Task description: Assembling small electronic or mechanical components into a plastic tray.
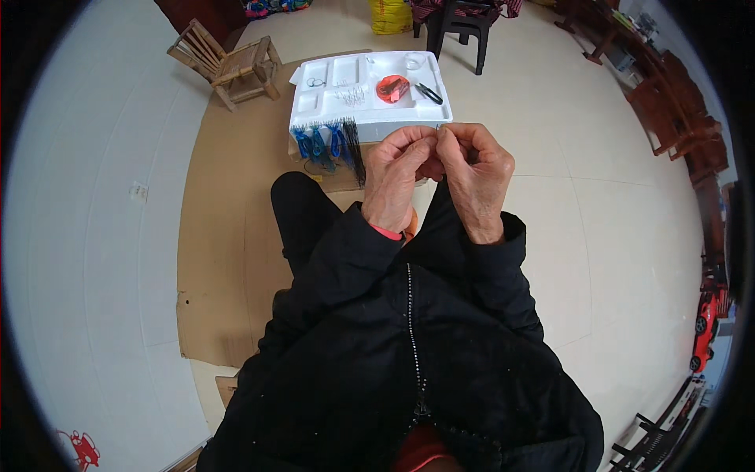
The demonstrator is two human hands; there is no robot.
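Observation:
My left hand [391,175] and my right hand [480,175] are raised in front of my knees, fingertips nearly touching. Both have thumb and fingers pinched together. A tiny dark tip shows between them; what they hold is too small to name. Just beyond lies a white foam tray [326,113] with moulded compartments. In it are black thread snips [429,94], a red round piece with a pinkish bundle [392,89], a small clear cup [413,61], thin rings [315,82] and several fine wire-like pieces [350,95]. Blue bundles [318,145] and long black strands [353,149] hang over its near edge.
Under the tray and to the left spreads brown cardboard [224,259]. A bamboo chair [228,63] stands at the far left, a dark plastic stool [460,27] and a yellow sack [391,16] at the back. Dark wooden furniture [668,126] lines the right side.

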